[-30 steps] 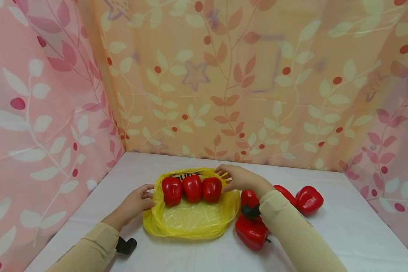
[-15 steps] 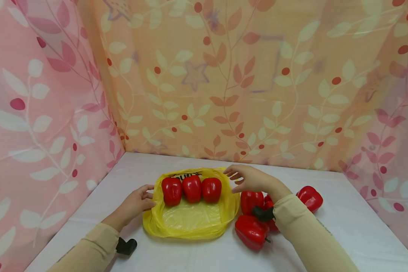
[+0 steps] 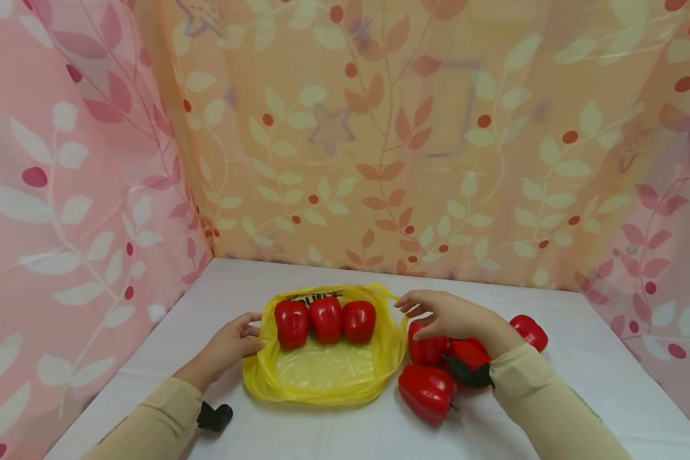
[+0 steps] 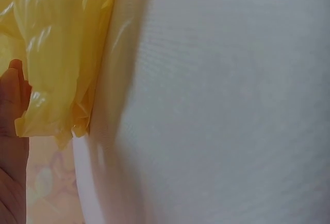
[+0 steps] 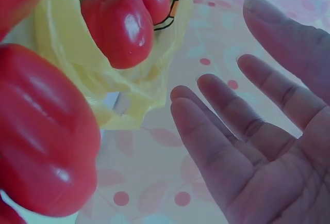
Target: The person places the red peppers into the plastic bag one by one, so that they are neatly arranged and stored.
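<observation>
Fingers (image 5: 209, 146) of the right hand (image 3: 451, 313) are spread and loosely curved, near the right side of the yellow bag (image 3: 324, 374). The left hand (image 3: 227, 348) is at the bag's left edge; whether it pinches the film cannot be told. Three red peppers (image 3: 325, 319) sit in a row inside the bag. More peppers (image 3: 428, 393) lie to its right on the white table (image 3: 615, 383).

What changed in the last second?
The right hand moved right, from the yellow bag's right rim to by the loose red peppers, holding nothing now. Unchanged: left hand at the bag's left edge, three bagged peppers.
</observation>
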The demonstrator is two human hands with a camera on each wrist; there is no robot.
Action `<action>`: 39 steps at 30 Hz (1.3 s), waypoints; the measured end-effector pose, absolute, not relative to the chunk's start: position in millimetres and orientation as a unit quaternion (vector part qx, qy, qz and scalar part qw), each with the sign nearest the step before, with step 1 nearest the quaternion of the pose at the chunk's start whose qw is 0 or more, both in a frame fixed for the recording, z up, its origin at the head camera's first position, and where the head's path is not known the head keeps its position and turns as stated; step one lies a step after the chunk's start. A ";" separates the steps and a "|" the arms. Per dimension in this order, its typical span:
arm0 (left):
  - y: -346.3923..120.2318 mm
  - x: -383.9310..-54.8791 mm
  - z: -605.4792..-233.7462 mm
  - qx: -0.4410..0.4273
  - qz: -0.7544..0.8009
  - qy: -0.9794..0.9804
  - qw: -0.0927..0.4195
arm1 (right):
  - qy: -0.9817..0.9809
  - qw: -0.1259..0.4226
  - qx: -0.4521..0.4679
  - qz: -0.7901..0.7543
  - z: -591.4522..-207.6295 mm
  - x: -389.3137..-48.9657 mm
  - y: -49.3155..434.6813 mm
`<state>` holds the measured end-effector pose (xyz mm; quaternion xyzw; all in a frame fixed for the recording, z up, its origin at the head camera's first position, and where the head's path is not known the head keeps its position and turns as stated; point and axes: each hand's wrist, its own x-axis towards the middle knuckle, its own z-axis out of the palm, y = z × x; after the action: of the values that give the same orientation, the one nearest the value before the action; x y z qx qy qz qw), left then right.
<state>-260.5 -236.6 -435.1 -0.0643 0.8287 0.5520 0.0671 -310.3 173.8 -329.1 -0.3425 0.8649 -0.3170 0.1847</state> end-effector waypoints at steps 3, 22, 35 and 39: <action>-236.4 -260.6 -435.2 -0.070 0.554 0.827 0.065 | 0.868 0.181 -0.348 -0.305 -329.9 -304.9 179.3; -235.6 -259.5 -434.8 -0.071 0.551 0.829 0.063 | 0.856 0.236 -0.314 -0.335 -344.1 -275.0 209.6; -235.8 -258.8 -435.2 -0.072 0.546 0.832 0.061 | 0.843 0.258 -0.325 -0.343 -354.5 -267.1 214.2; -235.6 -258.5 -434.4 -0.073 0.545 0.833 0.062 | 0.843 0.251 -0.349 -0.324 -358.2 -265.3 215.2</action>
<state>-258.5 -235.6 -434.4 -0.0730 0.8333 0.5445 0.0617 -265.3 215.2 -358.2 -0.3487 0.8432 -0.3235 0.2506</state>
